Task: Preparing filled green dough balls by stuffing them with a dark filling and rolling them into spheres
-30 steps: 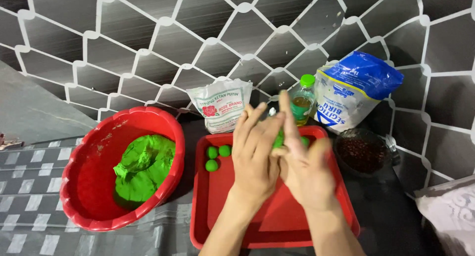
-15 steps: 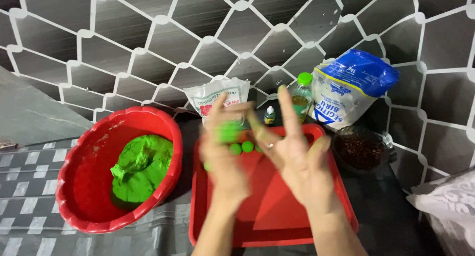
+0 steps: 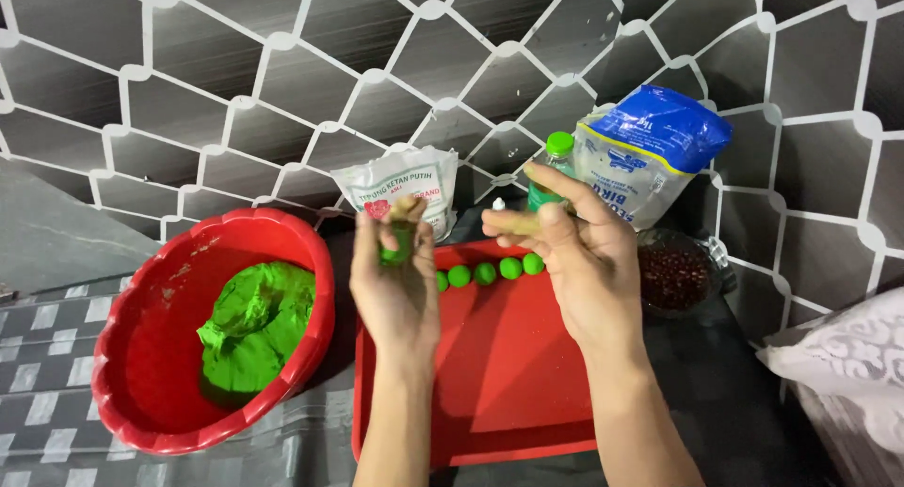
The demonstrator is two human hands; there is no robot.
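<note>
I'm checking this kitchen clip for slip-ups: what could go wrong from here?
The green dough piece sits only in the left hand fingertips above the flat red plastic tray, so it might drop or deform. The small green dough balls lie loose near the tray's far edge and could roll together or get knocked by the right hand.

The flat red plastic tray sits at the centre of the surface. At its nine o'clock, just beside it, stands the round red plastic basin, with the lump of green dough in it. Along the tray's twelve o'clock edge the small green dough balls lie in a row. Behind the tray, at twelve o'clock, leans the white paper flour bag; at one o'clock stands the green-capped plastic bottle, with the blue-topped clear plastic bag beside it. At three o'clock sits the clear glass bowl of dark filling. Above the tray, the left hand pinches a dough piece in its fingers, the right hand at its three o'clock.
</note>
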